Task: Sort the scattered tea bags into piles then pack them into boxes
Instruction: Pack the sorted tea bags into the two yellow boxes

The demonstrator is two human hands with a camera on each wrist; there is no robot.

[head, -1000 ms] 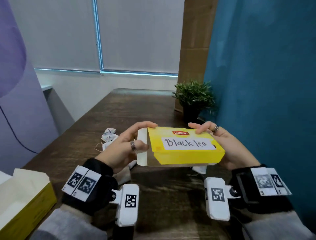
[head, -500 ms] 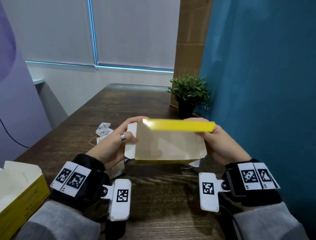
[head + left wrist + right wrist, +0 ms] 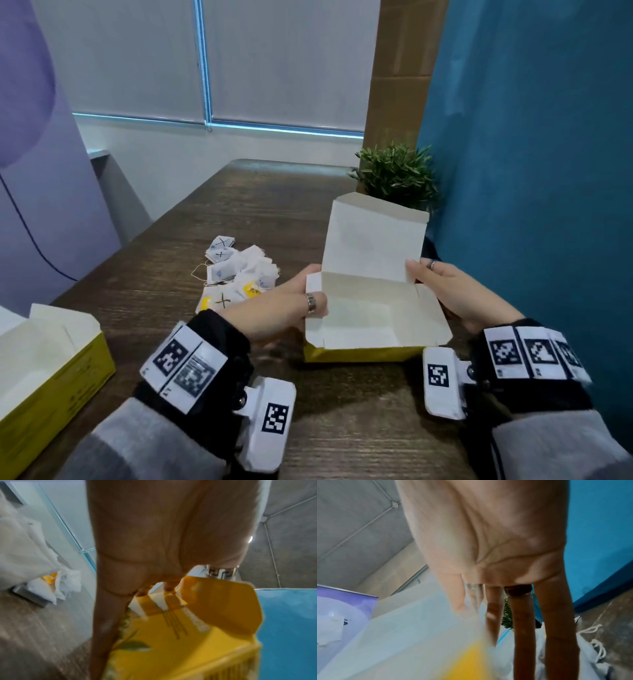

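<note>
A yellow tea box point(image 3: 363, 322) stands on the wooden table in front of me, its white inside bare. Its lid point(image 3: 373, 240) is raised upright. My left hand point(image 3: 301, 298) grips the box's left end, with the ringed thumb on the side flap. My right hand point(image 3: 424, 274) pinches the lid's right edge, thumb in front and fingers behind. A pile of white tea bags point(image 3: 236, 270) with strings lies just left of the box, behind my left hand. The left wrist view shows the box's yellow outside point(image 3: 188, 642) under the palm. More tea bags point(image 3: 590, 655) lie to the right of the box.
A second open yellow box point(image 3: 51, 377) sits at the table's near left corner. A small potted plant point(image 3: 397, 178) stands behind the lid, against the blue wall point(image 3: 531, 205) on the right. Bare table top point(image 3: 342, 428) lies between my wrists.
The box was shut and held up with its label facing me. It then tipped and came down, and its lid has swung up and open. Both hands stayed on it.
</note>
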